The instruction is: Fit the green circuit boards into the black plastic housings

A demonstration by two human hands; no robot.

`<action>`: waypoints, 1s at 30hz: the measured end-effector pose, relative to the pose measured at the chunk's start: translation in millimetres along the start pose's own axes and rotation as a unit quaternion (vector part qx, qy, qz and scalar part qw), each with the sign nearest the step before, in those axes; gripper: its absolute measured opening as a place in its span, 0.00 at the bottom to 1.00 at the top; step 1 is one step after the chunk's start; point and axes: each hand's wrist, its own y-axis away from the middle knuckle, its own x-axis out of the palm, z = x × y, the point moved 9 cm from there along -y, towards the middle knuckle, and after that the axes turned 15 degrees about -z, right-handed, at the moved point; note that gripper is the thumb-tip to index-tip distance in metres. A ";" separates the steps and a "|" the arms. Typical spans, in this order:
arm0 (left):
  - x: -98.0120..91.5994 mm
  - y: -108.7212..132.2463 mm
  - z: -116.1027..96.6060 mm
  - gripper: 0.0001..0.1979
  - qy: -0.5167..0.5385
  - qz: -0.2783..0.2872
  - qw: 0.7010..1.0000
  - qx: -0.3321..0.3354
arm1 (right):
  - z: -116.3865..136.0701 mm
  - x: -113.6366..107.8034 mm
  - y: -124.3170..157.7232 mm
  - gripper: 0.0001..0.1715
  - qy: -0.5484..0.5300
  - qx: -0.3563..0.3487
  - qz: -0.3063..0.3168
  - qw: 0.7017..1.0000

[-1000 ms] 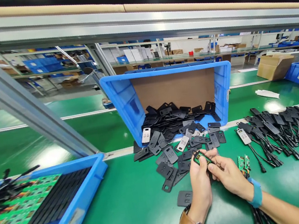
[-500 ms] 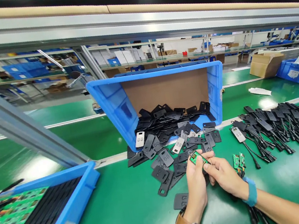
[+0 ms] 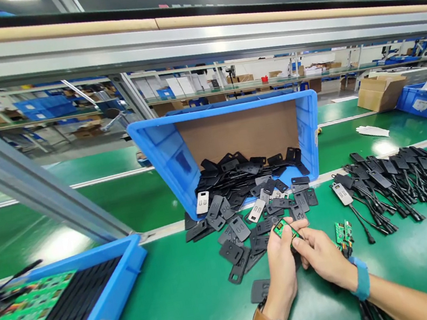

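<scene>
A small green circuit board with a dark display-like part is pinched between my two hands above the table. My left hand closes round it, thumb on top. From the right, my right hand presses thumb and fingers onto the board's near end; that end is partly hidden. Just beyond my hands lie loose black plastic covers, a few of them grey, spilling from a tipped blue crate. By my right wrist, more small circuit boards with black cables lie on the green tabletop.
Black cased units with cables are heaped at the right. A blue tray of circuit panels and black strips stands at the left. Behind are a white glove, a cardboard box and another blue crate. A metal post slants down at left.
The camera view has shifted slightly, so most things sit a little lower in the picture. Both hands keep their grip on the circuit board, with hardly any finger movement.
</scene>
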 end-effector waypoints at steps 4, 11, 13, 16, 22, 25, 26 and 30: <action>0.8 -1.7 0.2 0.19 0.027 0.003 0.999 -0.019 | 12.1 -1.7 -1.1 0.25 0.050 -0.034 0.021 0.998; -4.9 -11.5 -0.4 0.24 0.052 -0.015 0.997 -0.054 | 33.4 -53.5 -27.8 0.23 0.237 -0.163 -0.100 0.952; -3.3 -10.3 2.1 0.24 0.034 -0.006 0.997 -0.070 | 28.8 -69.9 -37.8 0.17 0.318 -0.199 -0.141 0.916; 0.0 -6.2 4.4 0.24 0.012 0.011 0.997 -0.073 | 12.0 -78.6 -48.8 0.20 0.423 -0.228 -0.138 0.866; 2.3 -1.9 11.3 0.22 0.005 0.026 0.996 -0.080 | -5.5 -74.9 -51.3 0.14 0.505 -0.216 -0.106 0.829; 2.7 -1.1 14.2 0.20 0.008 0.026 0.995 -0.098 | -1.1 -74.6 -49.9 0.12 0.497 -0.209 -0.116 0.834; 3.2 -0.6 14.8 0.20 0.008 0.027 0.994 -0.103 | -0.1 -76.0 -49.9 0.12 0.498 -0.205 -0.126 0.833; 4.1 -0.2 15.5 0.20 0.002 0.028 0.994 -0.107 | -0.4 -85.3 -51.7 0.14 0.517 -0.174 -0.178 0.819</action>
